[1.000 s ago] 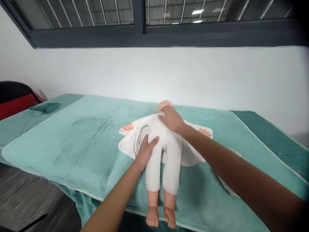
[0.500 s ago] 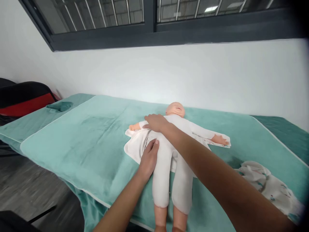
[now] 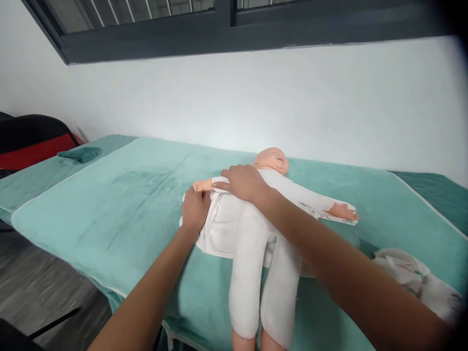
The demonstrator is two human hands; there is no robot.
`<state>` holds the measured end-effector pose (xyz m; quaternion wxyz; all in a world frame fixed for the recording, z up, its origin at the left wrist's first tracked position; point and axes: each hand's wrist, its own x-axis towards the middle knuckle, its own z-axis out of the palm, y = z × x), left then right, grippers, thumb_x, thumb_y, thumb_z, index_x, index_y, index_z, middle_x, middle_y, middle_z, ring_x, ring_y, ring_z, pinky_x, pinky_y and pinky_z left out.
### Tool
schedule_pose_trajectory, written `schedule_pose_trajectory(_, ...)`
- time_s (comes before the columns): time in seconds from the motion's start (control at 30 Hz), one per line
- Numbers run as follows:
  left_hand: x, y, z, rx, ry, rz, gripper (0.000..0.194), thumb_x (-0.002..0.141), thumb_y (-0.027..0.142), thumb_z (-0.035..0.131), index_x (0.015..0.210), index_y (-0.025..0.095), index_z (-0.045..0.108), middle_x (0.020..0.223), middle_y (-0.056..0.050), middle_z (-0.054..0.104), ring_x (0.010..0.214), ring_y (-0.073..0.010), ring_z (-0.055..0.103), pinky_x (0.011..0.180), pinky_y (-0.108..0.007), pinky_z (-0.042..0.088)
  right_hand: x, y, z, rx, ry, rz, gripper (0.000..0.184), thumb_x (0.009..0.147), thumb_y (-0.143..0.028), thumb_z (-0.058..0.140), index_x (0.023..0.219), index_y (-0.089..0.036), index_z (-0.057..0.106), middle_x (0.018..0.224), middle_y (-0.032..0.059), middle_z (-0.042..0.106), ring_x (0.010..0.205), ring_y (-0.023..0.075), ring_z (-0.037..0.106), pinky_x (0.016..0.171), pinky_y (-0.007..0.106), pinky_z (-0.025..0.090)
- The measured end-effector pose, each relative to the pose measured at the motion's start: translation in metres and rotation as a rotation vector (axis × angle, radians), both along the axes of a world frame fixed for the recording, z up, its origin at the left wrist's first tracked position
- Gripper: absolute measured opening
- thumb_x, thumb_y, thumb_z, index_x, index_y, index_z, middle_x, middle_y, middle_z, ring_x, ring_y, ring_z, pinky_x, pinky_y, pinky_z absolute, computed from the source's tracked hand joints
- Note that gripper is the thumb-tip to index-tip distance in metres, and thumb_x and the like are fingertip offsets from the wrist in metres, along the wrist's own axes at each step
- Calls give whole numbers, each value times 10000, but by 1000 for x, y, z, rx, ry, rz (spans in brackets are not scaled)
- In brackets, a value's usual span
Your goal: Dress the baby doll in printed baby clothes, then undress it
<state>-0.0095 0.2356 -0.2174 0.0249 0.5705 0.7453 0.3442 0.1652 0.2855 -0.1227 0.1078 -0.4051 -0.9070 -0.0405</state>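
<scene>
A baby doll (image 3: 248, 263) in a white bodysuit lies on its back, head towards the wall, arms spread. Under it spreads an opened white garment (image 3: 221, 234); the doll's arm at the right lies on one of its sleeves. My right hand (image 3: 244, 183) is wrapped over the doll's arm at the left, thumb along the white sleeve. Close by, my left hand (image 3: 196, 207) has its fingers curled at the garment's edge, just below the doll's small hand (image 3: 203, 185). Its fingertips are partly hidden.
A green padded cover (image 3: 109, 209) with white piping lies over the bed. Crumpled printed cloth (image 3: 413, 278) rests at the right, partly behind my right forearm. The white wall (image 3: 183, 102) and window frame (image 3: 146, 41) stand behind. At the left is a black and red chair (image 3: 36, 139).
My left hand has moved up and left, from beside the doll's hip to the garment under its arm. My right hand stays on that arm. The view has shifted slightly.
</scene>
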Motion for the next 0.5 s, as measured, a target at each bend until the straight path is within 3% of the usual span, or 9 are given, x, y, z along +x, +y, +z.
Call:
schedule_pose_trajectory(0.13,-2,-7,-1,41,-131,83,205,980,354,379,985,207,522,782,-55,648,684,-225,596,575,-297,354,-2,-1,-3,-22,-1,-20,526,983,-613,331,982,-203,661,923,75,690,839,231,622,729,346,352)
schedule_pose_trajectory(0.37,-4,-12,1,336,-237,181,142,985,357,415,973,225,468,814,-24,619,701,-188,582,614,-297,401,2,0,-3,-39,-67,-47,418,925,-577,486,923,-213,693,957,77,702,864,243,625,771,371,364)
schedule_pose_trajectory(0.43,2,-16,1,369,-99,85,139,979,322,426,898,224,481,752,-21,604,656,-190,557,597,-310,381,-3,0,-5,-40,-103,-72,381,915,-533,511,903,-200,695,946,93,705,883,258,627,786,383,370)
schedule_pose_trajectory(0.5,10,-19,1,386,152,-157,183,959,272,458,783,226,479,680,-21,581,608,-192,517,601,-331,366,-9,1,-8,-27,-131,-86,281,919,-406,517,887,-184,686,942,111,705,908,265,627,804,392,376)
